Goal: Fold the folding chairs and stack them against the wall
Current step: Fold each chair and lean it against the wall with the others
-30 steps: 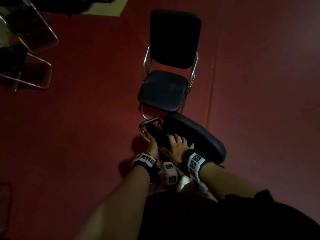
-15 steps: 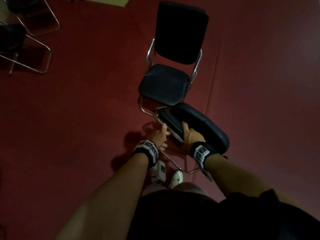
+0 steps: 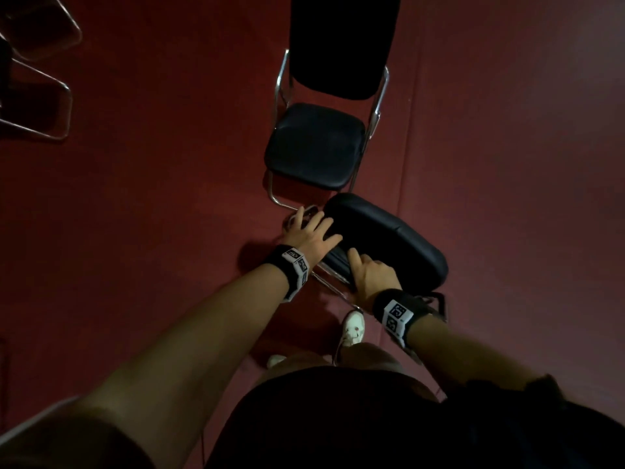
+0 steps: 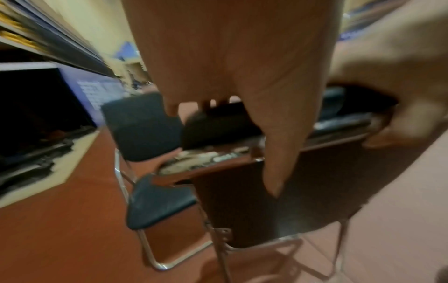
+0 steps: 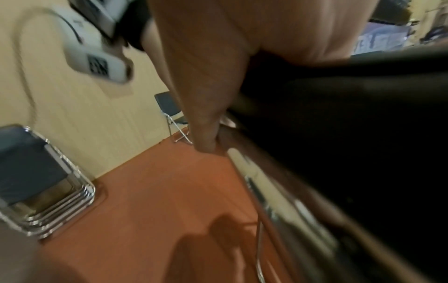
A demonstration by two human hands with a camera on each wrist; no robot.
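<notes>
At the far left of the head view, metal legs of other chairs stand on the red floor, well apart from the person. Nearer the middle, the left hand lies with fingers spread and straight on the folded chair, at its left end, where the seat and chrome frame meet. The folded chair is held upright just in front of the person's body, its padded back running to the right. The right hand grips the near edge of that padded back, thumb laid along the top and fingers curled under. Beyond both hands an open chair stands unfolded, its seat just beside the folded chair's far end. The right wrist view shows a stack of folded chairs leaning against a cream wall.
</notes>
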